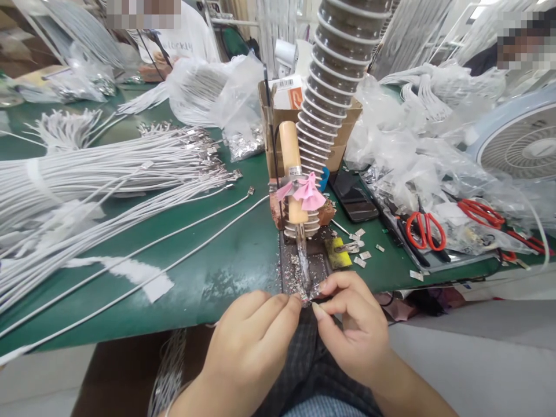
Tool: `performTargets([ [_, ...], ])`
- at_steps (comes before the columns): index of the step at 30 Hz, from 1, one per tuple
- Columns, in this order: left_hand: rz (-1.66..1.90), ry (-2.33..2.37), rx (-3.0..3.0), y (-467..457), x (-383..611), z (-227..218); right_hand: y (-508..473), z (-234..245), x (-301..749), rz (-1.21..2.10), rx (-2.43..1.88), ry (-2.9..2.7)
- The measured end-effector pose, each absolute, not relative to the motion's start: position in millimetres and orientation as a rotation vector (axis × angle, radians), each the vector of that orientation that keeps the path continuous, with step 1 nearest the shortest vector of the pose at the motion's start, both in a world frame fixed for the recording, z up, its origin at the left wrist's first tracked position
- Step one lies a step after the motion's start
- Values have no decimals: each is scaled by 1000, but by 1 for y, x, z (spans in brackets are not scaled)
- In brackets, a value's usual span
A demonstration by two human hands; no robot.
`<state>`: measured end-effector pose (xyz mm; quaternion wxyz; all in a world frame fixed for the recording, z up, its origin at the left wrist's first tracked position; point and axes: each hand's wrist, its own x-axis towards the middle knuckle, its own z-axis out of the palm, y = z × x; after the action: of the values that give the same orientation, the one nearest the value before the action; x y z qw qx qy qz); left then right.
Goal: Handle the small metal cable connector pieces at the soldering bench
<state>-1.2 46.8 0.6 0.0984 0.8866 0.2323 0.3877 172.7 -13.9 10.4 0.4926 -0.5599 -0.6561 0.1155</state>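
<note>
My left hand (254, 336) and my right hand (354, 324) meet at the table's front edge, fingertips pinched together on a small metal connector piece (309, 300). The piece sits right under the tip of a fixed soldering iron (303, 263), whose wooden handle (290, 153) stands tilted above, wrapped with pink tape (306, 194). The iron rests on a dark metal plate (289, 272) covered in solder spatter. Whether a cable hangs from the piece I cannot tell.
A big bundle of white cables (95, 174) with metal ends covers the left of the green table (226, 255). A ribbed hose (332, 81) rises behind the iron. Red scissors (428, 229), a phone (354, 200), plastic bags (417, 145) and a fan (525, 139) lie right. Other people sit at the back.
</note>
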Motion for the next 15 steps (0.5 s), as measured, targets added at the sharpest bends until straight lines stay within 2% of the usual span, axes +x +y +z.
performTargets([
  [15, 1121, 699, 2624, 48, -2, 2, -15, 10, 172, 276, -1366, -1589],
])
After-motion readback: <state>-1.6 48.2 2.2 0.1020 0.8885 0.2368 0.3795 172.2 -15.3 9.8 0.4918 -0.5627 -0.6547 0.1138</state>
